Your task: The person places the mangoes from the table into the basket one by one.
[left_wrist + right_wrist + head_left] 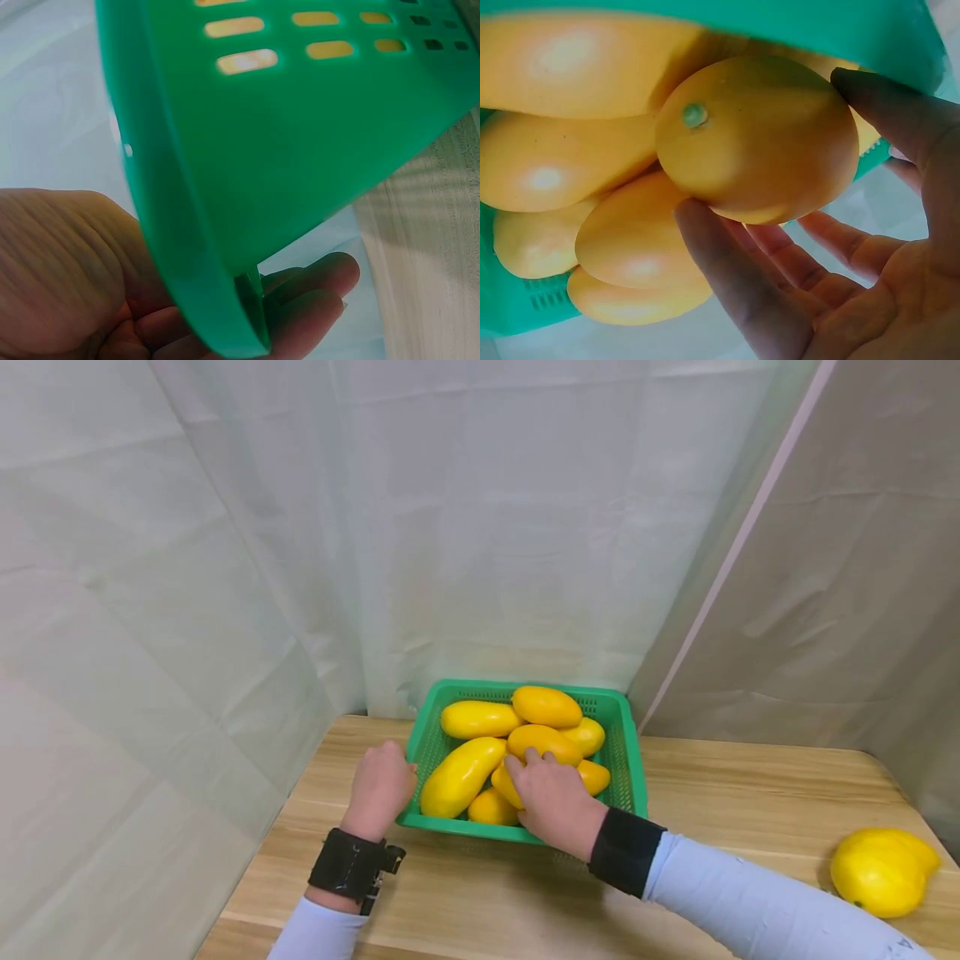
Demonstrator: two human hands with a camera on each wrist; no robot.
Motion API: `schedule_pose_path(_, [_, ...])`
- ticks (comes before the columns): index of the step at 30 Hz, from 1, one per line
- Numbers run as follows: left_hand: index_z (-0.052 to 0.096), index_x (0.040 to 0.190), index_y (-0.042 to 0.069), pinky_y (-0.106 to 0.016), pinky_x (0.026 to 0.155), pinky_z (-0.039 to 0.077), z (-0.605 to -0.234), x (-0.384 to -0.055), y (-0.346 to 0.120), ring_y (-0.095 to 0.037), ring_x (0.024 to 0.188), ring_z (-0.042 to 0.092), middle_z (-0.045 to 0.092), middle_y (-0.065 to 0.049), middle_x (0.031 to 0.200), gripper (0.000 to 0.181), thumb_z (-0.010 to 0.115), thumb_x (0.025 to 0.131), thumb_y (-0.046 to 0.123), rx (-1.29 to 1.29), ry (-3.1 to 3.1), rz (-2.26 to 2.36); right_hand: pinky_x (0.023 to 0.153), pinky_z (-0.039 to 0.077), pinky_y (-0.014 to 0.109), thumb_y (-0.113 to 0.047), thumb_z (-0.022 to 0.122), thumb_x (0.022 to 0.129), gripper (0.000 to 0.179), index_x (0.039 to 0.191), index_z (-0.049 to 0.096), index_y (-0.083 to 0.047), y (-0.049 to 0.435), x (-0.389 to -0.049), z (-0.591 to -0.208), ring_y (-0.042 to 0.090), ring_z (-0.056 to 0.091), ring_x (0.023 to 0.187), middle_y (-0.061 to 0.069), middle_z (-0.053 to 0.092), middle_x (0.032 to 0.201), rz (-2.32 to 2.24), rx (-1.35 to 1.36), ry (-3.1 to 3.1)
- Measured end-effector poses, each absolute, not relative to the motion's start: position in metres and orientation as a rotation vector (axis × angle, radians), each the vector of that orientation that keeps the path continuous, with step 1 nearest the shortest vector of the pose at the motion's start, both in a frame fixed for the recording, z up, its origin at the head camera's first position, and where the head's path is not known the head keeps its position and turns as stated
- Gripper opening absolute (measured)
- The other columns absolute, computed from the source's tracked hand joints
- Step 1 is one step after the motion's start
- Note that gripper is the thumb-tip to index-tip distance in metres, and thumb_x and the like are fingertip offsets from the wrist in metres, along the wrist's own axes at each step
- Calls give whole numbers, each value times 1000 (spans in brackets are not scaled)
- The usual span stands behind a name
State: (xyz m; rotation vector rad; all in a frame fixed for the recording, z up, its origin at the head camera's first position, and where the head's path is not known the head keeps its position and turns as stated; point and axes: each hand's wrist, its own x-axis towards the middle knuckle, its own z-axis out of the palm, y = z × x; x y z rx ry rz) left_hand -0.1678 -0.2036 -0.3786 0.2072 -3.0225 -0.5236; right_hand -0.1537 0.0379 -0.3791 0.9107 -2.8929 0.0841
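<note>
A green plastic basket with slotted walls stands on the table, holding several yellow mangoes. At its left side my left hand grips the rim; in the left wrist view its fingers curl under the basket's rim. My right hand reaches over the basket's front edge into the pile. The right wrist view shows its thumb and fingers spread around one mango with a green stem end, touching it on opposite sides. In the head view this hand partly hides the mangoes beneath it.
More yellow fruit lies at the right end of the wooden table, beyond the right forearm. Pale curtains hang close behind the basket and along the left side.
</note>
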Motion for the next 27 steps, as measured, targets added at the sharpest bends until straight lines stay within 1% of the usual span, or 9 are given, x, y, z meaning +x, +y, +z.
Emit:
schedule_pose_path(7, [64, 87, -5, -25, 43, 38, -379, -169, -205, -20, 55, 51, 59, -11, 71, 21, 67, 84, 15, 209, -3021, -524, 50, 48, 30, -32, 77, 73, 71, 133, 47, -10, 41, -152, -370, 28, 57, 83, 15, 58, 110, 132, 872, -2929])
schedule_pose_path(10, [64, 87, -5, -25, 42, 38, -379, -170, -205, -20, 55, 52, 58, -11, 70, 21, 67, 84, 15, 213, -3020, -523, 48, 45, 27, -33, 77, 73, 72, 134, 46, -11, 44, -152, -363, 27, 56, 82, 14, 58, 111, 163, 838, -2937])
schedule_pose_path(14, [64, 88, -5, -25, 43, 38, -379, -169, -206, -20, 55, 52, 58, -12, 71, 20, 67, 84, 15, 221, -3023, -528, 49, 45, 27, -37, 77, 73, 73, 134, 45, -12, 51, -152, -352, 27, 55, 84, 13, 57, 115, 178, 777, -2962])
schedule_pose_path(17, [65, 88, -4, -25, 43, 38, -378, -169, -207, -20, 55, 51, 58, -11, 71, 20, 66, 85, 15, 228, -3028, -535, 52, 47, 29, -39, 77, 73, 76, 135, 44, -11, 59, -153, -342, 30, 56, 91, 14, 56, 119, 199, 732, -2963])
schedule_pose_path(20, [64, 87, -5, -25, 42, 38, -377, -168, -208, -20, 55, 51, 57, -11, 70, 20, 66, 85, 16, 228, -3029, -535, 59, 51, 32, -39, 76, 74, 76, 136, 43, -10, 71, -155, -332, 30, 55, 96, 15, 55, 119, 253, 694, -2933])
schedule_pose_path(24, [64, 88, -5, -25, 42, 38, -378, -169, -210, -20, 55, 51, 57, -11, 70, 21, 66, 85, 16, 225, -3025, -533, 67, 54, 40, -39, 75, 75, 78, 137, 42, -7, 90, -158, -316, 33, 54, 102, 16, 54, 120, 310, 637, -2890])
schedule_pose_path(27, [64, 88, -5, -25, 43, 38, -378, -169, -211, -20, 55, 51, 57, -11, 71, 21, 66, 85, 16, 234, -3026, -536, 71, 54, 46, -39, 75, 75, 78, 137, 42, -5, 107, -162, -306, 36, 53, 104, 19, 53, 122, 334, 584, -2875])
